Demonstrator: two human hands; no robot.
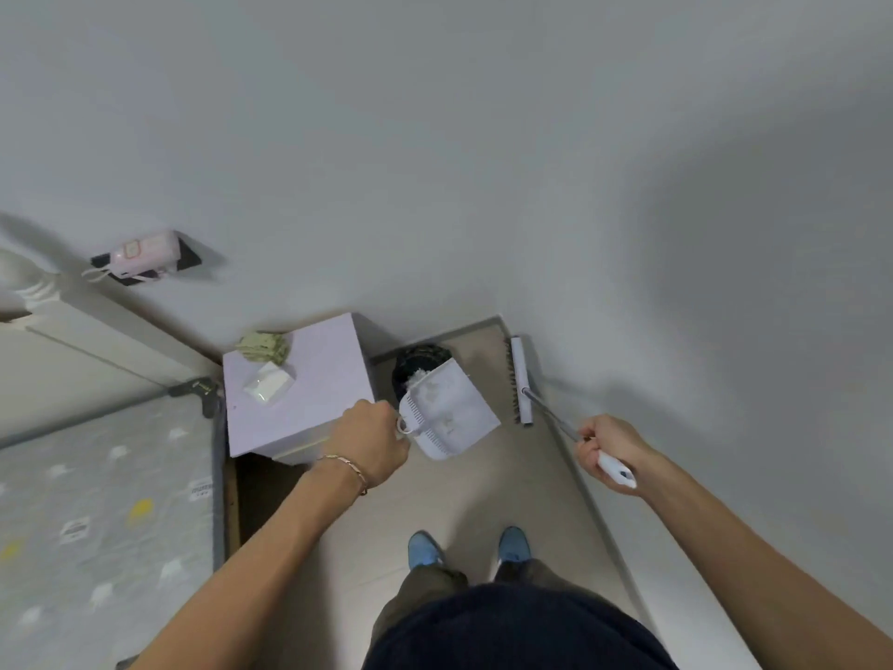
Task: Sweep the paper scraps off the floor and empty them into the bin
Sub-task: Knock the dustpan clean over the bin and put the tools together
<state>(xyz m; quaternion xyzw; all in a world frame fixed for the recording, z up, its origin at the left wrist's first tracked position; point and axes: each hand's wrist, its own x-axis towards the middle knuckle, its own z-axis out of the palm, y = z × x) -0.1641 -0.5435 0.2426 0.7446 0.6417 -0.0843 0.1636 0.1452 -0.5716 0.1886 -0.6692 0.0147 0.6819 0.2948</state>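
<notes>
My left hand (372, 440) grips the handle of a white dustpan (447, 408), which is tilted with its front lip over a round black bin (415, 362). White paper scraps (419, 375) show at the bin's opening, right at the pan's lip. My right hand (606, 449) holds the white grip of a broom. Its thin metal shaft runs up to the broom head (519, 382), which rests on the floor along the right wall, just right of the bin.
A pale lilac cabinet (328, 379) stands left of the bin with a white packet (269, 384) and a green cloth on top. A bed (96, 515) fills the lower left. White walls close in ahead and at right. My blue shoes (425, 548) stand on the beige floor.
</notes>
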